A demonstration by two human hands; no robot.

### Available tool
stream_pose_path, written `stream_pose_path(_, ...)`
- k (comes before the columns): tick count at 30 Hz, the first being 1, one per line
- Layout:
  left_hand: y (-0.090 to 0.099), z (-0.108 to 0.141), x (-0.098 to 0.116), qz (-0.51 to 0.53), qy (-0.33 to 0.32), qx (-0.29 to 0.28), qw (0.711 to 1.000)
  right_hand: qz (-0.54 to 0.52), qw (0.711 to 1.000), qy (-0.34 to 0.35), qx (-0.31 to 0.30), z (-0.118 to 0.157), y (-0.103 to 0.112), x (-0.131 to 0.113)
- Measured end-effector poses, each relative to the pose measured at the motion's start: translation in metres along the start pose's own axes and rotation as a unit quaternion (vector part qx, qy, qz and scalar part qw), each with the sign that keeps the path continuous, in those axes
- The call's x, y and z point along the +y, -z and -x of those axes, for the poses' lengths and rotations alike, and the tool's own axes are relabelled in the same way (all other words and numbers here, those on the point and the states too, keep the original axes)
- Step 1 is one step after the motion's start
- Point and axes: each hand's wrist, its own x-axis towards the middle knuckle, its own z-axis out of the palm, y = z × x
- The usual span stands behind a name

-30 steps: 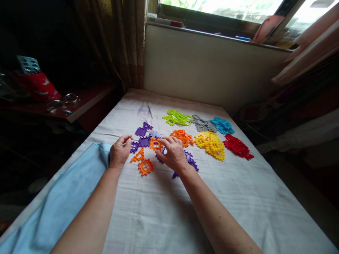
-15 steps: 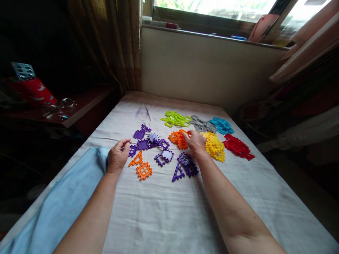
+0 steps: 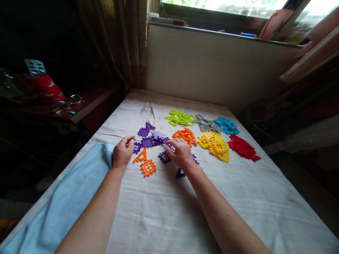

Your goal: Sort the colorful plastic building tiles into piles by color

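My left hand (image 3: 123,152) rests on its side at the sheet's left, fingers loosely bent, with nothing visible in it. Just beyond its fingertips lies a purple window-shaped plastic piece (image 3: 137,147). My right hand (image 3: 180,152) is over the purple pieces in the middle, thumb and fingers apart; it partly covers a purple frame piece (image 3: 164,157) and a purple triangle (image 3: 180,173). Between the hands are an orange triangle (image 3: 140,155) and an orange window piece (image 3: 148,168). More purple interlocking pieces (image 3: 147,141) lie behind, one topped with a pale lilac piece (image 3: 157,135).
Piles sorted by colour lie farther back: lime green (image 3: 180,118), grey (image 3: 208,124), blue (image 3: 227,125), orange (image 3: 185,135), yellow (image 3: 214,145) and red (image 3: 244,148). Blue cloth (image 3: 79,190) covers the left edge. A side table (image 3: 92,100) holds glasses (image 3: 69,102) and a red container (image 3: 49,88).
My right hand has moved left and nearer from the orange pile to over the purple pieces. My left hand stays beside the purple window piece. The whole view has shifted slightly.
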Motion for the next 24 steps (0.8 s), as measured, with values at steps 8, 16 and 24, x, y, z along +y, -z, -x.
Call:
stream_pose_path(8, -0.001, -0.001, 0.0, 0.005, -0.003, 0.0, 1.0, 0.066, 0.983, 0.076, -0.153, 0.034, -0.011, -0.07)
stream_pose_path(16, 0.001, 0.0, 0.0, -0.004, -0.005, -0.009, 1.0, 0.057, 0.991, 0.05, -0.108, 0.032, -0.002, -0.055)
stream_pose_path(24, 0.0, 0.0, 0.0, -0.006, -0.004, -0.003, 1.0, 0.146, 0.978, -0.148, 0.015, -0.016, 0.025, 0.049)
